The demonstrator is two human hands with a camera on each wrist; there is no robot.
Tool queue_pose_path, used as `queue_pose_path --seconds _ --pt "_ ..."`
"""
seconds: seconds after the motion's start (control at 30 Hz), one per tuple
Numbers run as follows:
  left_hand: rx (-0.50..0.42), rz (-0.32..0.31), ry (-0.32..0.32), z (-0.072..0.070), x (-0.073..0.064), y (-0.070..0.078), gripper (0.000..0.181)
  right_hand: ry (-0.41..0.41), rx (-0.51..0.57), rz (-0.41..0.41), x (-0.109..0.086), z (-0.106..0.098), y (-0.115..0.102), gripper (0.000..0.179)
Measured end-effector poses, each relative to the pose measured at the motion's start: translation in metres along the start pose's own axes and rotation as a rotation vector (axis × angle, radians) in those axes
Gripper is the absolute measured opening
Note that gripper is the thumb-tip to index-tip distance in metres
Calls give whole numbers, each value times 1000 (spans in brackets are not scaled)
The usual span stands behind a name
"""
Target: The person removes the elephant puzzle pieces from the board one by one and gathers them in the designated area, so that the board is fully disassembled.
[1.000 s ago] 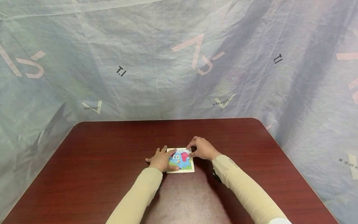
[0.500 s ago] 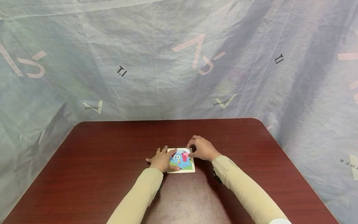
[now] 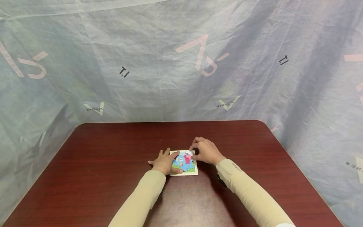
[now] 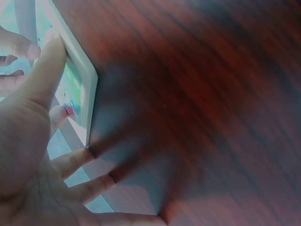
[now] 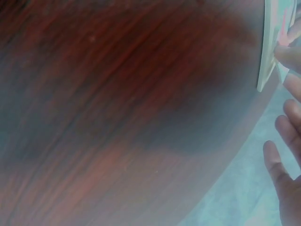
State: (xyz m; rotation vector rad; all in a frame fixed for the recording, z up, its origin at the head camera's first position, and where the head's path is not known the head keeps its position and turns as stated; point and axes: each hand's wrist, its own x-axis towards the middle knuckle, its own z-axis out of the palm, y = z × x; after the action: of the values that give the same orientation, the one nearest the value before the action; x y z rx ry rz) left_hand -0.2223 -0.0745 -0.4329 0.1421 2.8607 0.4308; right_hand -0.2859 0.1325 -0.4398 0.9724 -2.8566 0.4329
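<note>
A small square jigsaw puzzle [image 3: 187, 167], showing a blue cartoon animal with a red ear in a pale wooden frame, lies at the middle of the table. My left hand [image 3: 162, 164] rests on its left side, thumb and forefinger laid straight over the picture and the other fingers spread on the table. At the upper right corner, my right hand [image 3: 208, 152] pinches a pink-and-white puzzle piece [image 3: 188, 156] between thumb and forefinger. That piece sits askew over its part of the picture. In the right wrist view, the thumb and forefinger meet at the frame [image 5: 267, 52].
The dark red wooden table [image 3: 113, 151] extends around the puzzle on every side. A grey printed cloth [image 3: 158, 88] hangs behind it and along both sides.
The piece under my right fingers has turned from lying in line with the red ear to askew, showing lighter pink. My left hand stays in place.
</note>
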Motion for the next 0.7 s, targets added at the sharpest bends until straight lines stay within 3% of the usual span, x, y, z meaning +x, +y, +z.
queue_pose_path --seconds 0.27,0.7 --pt "-1 10 4 -1 -2 1 83 4 -3 -24 0 2 1 24" --pt "-27 17 4 -4 -4 0 81 -1 103 64 2 2 4 28"
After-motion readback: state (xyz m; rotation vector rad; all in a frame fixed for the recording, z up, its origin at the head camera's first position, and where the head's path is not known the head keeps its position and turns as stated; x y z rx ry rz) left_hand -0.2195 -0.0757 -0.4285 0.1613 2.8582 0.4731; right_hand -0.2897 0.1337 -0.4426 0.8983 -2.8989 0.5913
